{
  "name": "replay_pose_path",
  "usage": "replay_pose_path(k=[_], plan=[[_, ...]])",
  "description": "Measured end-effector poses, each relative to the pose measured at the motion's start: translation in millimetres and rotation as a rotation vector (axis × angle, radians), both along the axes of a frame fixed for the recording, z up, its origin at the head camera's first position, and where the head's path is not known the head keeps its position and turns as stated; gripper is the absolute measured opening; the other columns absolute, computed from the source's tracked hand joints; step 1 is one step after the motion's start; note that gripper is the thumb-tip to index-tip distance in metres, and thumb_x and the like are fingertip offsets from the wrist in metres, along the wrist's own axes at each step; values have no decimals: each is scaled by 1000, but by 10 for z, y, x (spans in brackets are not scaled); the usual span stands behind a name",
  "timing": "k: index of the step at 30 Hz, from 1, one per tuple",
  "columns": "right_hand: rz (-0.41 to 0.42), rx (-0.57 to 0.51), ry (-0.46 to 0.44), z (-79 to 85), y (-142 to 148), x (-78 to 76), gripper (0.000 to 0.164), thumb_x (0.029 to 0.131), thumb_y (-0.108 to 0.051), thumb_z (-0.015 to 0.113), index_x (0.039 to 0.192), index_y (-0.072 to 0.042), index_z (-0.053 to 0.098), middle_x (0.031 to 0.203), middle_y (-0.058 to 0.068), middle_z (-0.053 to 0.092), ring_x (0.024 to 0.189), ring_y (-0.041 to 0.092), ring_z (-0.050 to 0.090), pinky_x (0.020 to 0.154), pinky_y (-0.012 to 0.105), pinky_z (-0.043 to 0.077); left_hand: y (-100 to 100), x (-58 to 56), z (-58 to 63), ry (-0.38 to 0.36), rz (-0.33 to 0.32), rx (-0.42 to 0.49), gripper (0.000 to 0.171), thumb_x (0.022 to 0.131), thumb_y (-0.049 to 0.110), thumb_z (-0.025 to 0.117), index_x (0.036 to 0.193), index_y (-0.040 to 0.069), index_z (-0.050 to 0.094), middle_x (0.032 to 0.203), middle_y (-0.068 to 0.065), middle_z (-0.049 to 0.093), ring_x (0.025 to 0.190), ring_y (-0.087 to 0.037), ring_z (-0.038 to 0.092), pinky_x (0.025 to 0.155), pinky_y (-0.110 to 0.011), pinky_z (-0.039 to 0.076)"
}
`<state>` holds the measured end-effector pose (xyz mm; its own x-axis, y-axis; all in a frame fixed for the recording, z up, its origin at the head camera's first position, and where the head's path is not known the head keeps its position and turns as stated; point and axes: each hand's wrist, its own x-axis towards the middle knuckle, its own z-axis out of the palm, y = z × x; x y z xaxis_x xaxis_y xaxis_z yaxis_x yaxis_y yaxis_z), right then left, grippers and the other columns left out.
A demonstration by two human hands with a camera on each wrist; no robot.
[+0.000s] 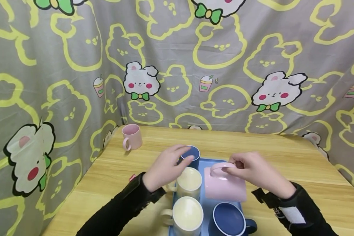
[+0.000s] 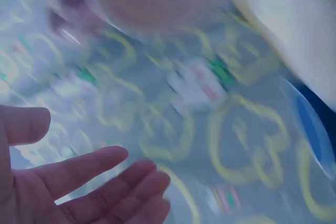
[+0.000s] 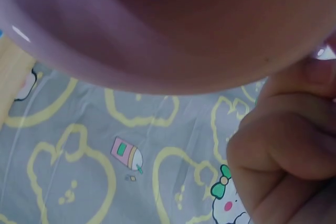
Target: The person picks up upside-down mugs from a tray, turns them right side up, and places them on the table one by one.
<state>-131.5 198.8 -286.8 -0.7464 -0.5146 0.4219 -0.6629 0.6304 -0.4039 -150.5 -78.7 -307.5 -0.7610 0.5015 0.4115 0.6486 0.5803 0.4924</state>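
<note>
My right hand (image 1: 258,170) grips the handle of a pink mug (image 1: 225,186), which is tipped on its side with the handle uppermost. In the right wrist view the mug's rim (image 3: 173,90) fills the top, with curled fingers (image 3: 283,145) at its right. The mug overlaps the right part of a blue tray (image 1: 205,193). My left hand (image 1: 169,167), fingers spread and holding nothing, hovers over the tray's back left corner. It partly covers a dark blue mug (image 1: 194,160). In the left wrist view its fingers (image 2: 105,182) are extended.
Two cream mugs (image 1: 188,214) stand along the tray's left side, handles pointing left. Another dark blue mug (image 1: 228,219) stands at the front right, handle to the right. A second pink mug (image 1: 132,136) stands at the wooden table's (image 1: 106,170) back left. A patterned curtain (image 1: 177,82) surrounds the table.
</note>
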Motion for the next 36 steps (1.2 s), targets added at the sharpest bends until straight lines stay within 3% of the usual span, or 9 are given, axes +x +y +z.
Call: replay_pose_path(k=[5,9,11,14,18,23,30,34,36], plan=[[43,-40,3,-19,-79,-6,29,81,-13,79,70,-23,54,60,-20,30,50,-3,31,45,17,28,342,75,213,-86,-240,-23,38,103,27,48,130,3,59,125,-11,62,116,-17,57,96,-26,45],[69,-73,-11,-35,-113,4,26,82,-8,77,72,-21,56,60,-19,33,51,-3,33,46,19,30,523,60,245,-171,-309,-32,31,103,28,48,120,8,66,100,0,67,85,-4,59,74,-14,44],[63,-81,-9,-44,-129,9,27,82,-5,76,71,-20,56,60,-19,33,51,-3,33,46,19,30,589,40,241,-189,-302,-24,27,103,29,50,108,10,69,78,5,60,66,-3,50,60,-15,37],[34,-83,-12,-56,-152,14,27,80,-2,74,70,-19,57,59,-18,34,52,-3,34,47,19,30,658,36,241,-202,-257,-35,26,101,31,52,96,11,68,61,6,43,53,-6,39,51,-18,27],[2,-97,-29,-56,-172,25,27,77,4,72,68,-18,59,59,-17,40,51,-2,37,47,20,34,724,75,275,-171,-197,-85,30,100,34,55,80,13,63,56,7,35,48,-6,35,47,-18,23],[-6,-143,1,-44,-184,29,26,72,9,69,67,-16,63,59,-17,46,50,-2,37,46,20,36,779,87,357,-110,-185,-116,44,99,31,55,61,15,41,52,7,30,45,-7,32,45,-19,19],[4,-189,-36,-40,-159,31,21,76,5,70,70,-14,63,58,-16,42,50,0,39,45,20,35,794,29,442,-222,-223,-159,37,100,26,50,65,14,48,55,7,35,50,-7,39,49,-18,27],[83,-277,-66,-72,-100,8,9,79,2,75,84,-4,70,62,-13,49,51,4,44,45,21,37,746,-17,496,-333,-237,-160,29,101,24,48,78,11,59,62,3,42,56,-9,44,54,-20,33],[93,-331,-68,-92,-38,-4,15,80,4,74,95,2,71,66,-11,55,52,7,47,45,22,39,705,-54,514,-419,-226,-128,26,102,24,48,88,10,64,71,3,49,63,-10,48,57,-20,37]])
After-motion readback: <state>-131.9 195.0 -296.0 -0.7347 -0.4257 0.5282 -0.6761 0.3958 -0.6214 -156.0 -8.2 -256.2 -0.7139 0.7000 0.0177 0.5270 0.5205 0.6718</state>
